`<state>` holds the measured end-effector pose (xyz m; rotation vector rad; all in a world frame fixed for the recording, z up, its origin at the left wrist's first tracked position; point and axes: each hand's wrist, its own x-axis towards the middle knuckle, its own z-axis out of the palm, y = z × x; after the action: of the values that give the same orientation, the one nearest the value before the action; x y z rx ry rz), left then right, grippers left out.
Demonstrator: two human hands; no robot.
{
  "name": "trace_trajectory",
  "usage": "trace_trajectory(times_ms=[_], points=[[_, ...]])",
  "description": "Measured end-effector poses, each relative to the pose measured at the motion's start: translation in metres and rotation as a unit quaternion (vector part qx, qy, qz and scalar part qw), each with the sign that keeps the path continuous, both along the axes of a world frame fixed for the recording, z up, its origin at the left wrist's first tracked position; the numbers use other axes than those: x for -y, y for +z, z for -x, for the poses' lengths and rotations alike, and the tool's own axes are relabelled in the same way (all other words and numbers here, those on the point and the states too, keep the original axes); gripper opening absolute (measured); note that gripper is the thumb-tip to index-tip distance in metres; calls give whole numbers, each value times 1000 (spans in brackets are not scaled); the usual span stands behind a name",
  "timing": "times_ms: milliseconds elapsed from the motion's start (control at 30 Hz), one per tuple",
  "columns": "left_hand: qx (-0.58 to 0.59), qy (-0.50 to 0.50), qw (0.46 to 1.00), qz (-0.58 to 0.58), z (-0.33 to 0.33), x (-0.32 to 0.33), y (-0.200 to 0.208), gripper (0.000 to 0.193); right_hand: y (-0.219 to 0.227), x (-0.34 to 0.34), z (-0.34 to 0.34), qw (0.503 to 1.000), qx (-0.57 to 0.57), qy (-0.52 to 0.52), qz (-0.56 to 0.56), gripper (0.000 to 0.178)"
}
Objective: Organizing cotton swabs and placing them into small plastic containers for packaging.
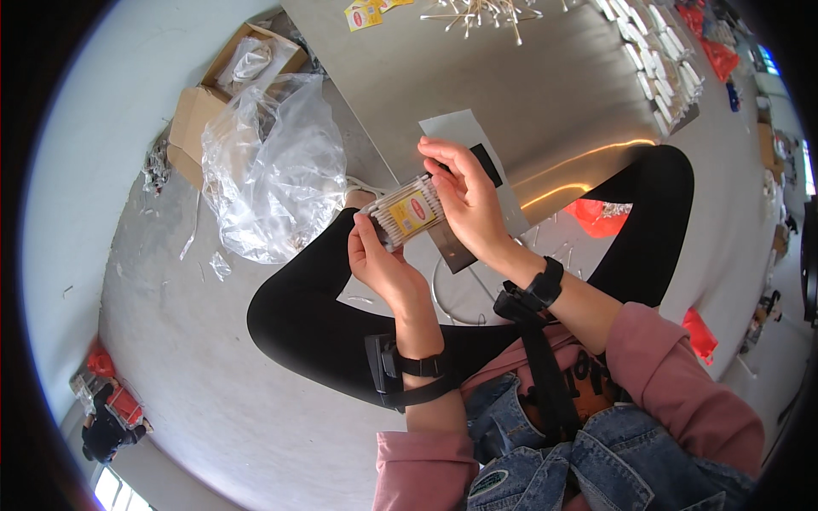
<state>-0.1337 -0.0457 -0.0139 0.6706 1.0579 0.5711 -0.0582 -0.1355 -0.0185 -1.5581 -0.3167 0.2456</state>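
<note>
A flat pack of cotton swabs (409,213) with a yellow label card lies between my two hands, above my lap at the table's near edge. My left hand (385,266) grips its lower left end, thumb on top. Against the opposite end, my right hand (467,203) has its fingers stretched out and slightly bent, the palm turned toward the swab tips. Whether those fingers touch the tips is hard to make out. Just beyond my right hand, a pale grey sheet (460,128) with a black patch sits at the edge of the metal table (375,77).
Loose cotton swabs (486,12) and yellow label cards (365,15) are at the table's far side. White bundles (656,60) are stacked at the far right. Left on the floor are a clear plastic bag (273,179) and a cardboard box (189,128). A red bag (599,220) shows below the table.
</note>
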Motion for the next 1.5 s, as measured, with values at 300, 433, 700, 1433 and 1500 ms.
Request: trace_trajectory(times_ms=[300, 433, 700, 1433, 1500], points=[[12, -15, 999, -36, -3, 0, -4, 23, 0, 1, 4, 999, -25, 20, -18, 39], [0, -27, 999, -46, -4, 1, -2, 21, 1, 0, 4, 1000, -19, 19, -15, 43], [26, -17, 1000, -5, -1, 0, 1, 12, 14, -5, 5, 978, 148, 52, 140, 53], [10, -30, 999, -38, -7, -3, -1, 7, 8, -16, 8, 979, 137, 56, 139, 55], [3, -29, 999, -40, -7, -4, -1, 6, 8, -16, 8, 979, 137, 57, 139, 55]])
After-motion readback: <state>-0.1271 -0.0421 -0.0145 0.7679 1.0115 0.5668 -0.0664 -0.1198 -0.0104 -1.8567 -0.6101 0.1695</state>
